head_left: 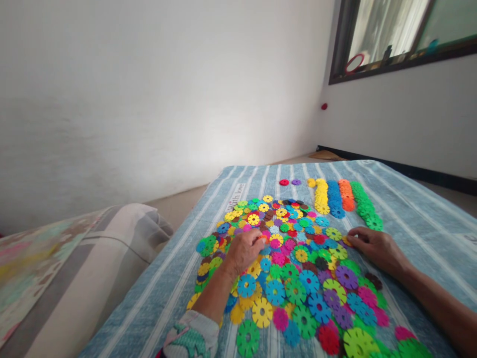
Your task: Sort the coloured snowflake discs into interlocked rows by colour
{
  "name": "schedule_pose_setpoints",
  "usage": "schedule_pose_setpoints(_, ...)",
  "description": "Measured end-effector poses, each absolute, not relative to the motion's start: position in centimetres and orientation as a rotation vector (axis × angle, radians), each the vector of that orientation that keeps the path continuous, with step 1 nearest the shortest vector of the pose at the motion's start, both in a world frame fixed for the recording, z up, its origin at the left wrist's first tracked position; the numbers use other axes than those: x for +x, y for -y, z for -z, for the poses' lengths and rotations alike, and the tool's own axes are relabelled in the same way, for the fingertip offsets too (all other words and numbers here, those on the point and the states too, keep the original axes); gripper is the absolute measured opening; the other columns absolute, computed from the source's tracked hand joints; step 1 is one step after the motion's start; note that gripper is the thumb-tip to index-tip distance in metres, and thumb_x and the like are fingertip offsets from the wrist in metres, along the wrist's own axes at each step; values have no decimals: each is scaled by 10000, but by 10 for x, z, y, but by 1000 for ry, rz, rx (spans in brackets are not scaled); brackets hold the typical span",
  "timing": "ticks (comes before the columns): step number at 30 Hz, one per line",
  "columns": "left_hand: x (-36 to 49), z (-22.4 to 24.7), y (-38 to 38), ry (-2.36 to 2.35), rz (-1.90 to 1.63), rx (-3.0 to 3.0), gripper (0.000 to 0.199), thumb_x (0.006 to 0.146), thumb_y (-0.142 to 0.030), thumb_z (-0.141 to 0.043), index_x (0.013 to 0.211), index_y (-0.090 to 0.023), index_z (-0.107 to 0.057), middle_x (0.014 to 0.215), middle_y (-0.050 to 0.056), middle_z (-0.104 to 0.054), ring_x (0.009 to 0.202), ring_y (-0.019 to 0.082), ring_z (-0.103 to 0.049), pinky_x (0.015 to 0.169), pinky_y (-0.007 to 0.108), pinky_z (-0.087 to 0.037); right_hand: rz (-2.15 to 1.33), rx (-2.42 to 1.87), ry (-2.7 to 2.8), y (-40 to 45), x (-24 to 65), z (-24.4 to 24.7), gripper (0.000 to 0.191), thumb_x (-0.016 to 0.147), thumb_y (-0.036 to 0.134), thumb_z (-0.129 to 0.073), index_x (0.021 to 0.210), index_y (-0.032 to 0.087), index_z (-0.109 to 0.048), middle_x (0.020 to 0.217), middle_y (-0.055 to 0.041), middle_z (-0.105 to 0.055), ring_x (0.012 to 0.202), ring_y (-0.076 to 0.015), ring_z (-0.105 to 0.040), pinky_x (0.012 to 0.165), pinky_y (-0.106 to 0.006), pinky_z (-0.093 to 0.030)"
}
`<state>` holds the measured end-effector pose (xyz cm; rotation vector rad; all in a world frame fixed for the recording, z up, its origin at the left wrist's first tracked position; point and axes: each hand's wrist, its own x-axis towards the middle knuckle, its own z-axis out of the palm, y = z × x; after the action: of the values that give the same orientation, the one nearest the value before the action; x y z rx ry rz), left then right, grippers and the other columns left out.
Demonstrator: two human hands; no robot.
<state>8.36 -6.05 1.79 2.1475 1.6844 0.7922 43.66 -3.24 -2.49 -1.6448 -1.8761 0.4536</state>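
My left hand (243,250) is closed over the left part of the pile, with an orange notched plastic disc (264,238) pinched at its fingertips. At the pile's right edge my right hand (377,247) pinches a yellow-orange notched disc (347,241), mostly covered by the fingers. Between and below both hands spreads a loose pile of flower-shaped discs in many colours, among them a purple disc (346,277) and a yellow disc (262,313). Beyond the pile, overlapping rows lie sorted by colour: a yellow row (321,197), a blue row (335,199), an orange row (346,195) and a green row (365,206).
A red disc (283,182) and a small purple disc (296,182) lie apart, left of the rows. Everything rests on a blue-and-white striped cloth (179,278). Grey striped bedding (112,253) stands at the left. A white wall (160,99) rises behind, with a dark-framed window (337,49) at the upper right.
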Motion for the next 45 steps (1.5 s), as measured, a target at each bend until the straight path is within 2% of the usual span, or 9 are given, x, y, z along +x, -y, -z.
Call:
schedule_pose_setpoints(8,82,-14,53,-1754,-827,2172,230,810,-247,-482,618,-179,-588,607,-21,-584,605,120,-525,599,227,-384,-457,-1625,1887,32,439,28,362,794,517,-490,803,214,-689,560,16,-593,531,-152,-538,509,-250,-370)
schedule_pose_setpoints(13,84,-9,47,-1683,-756,2324,179,759,-148,-532,606,-179,-620,726,25,-647,757,156,-580,758,267,-427,-458,-1634,1889,31,439,28,355,799,516,-493,809,216,-683,548,23,-572,519,-147,-526,511,-254,-359)
schedule_pose_setpoints(18,86,-6,46,-1613,-731,2432,192,815,-183,-511,704,-193,-668,876,52,-694,880,181,-606,863,307,-444,-443,-1636,1893,31,439,27,352,792,515,-505,800,215,-689,534,25,-574,513,-146,-530,514,-257,-360)
schedule_pose_setpoints(21,87,-6,47,-1593,-701,2469,202,836,-192,-492,753,-207,-675,869,43,-696,880,181,-611,883,317,-443,-439,-1627,1890,32,438,26,352,793,511,-500,797,216,-690,534,24,-577,501,-141,-518,507,-256,-355)
schedule_pose_setpoints(35,95,-7,46,-1696,-521,2617,192,833,-136,-469,760,-189,-639,817,70,-643,839,213,-562,828,332,-408,-443,-1649,1890,33,438,24,337,793,504,-499,802,219,-678,531,32,-564,508,-145,-529,518,-260,-351)
schedule_pose_setpoints(39,95,-6,47,-1725,-626,2552,169,818,-160,-511,770,-192,-670,830,65,-643,863,209,-565,799,308,-412,-440,-1655,1896,33,438,24,332,800,497,-498,809,217,-677,532,30,-561,514,-147,-530,523,-264,-350)
schedule_pose_setpoints(45,91,-8,47,-1674,-855,2240,138,734,-143,-556,691,-184,-681,717,17,-643,729,155,-581,694,254,-426,-449,-1646,1893,32,438,26,342,800,505,-493,813,217,-679,535,31,-558,517,-149,-531,521,-262,-355)
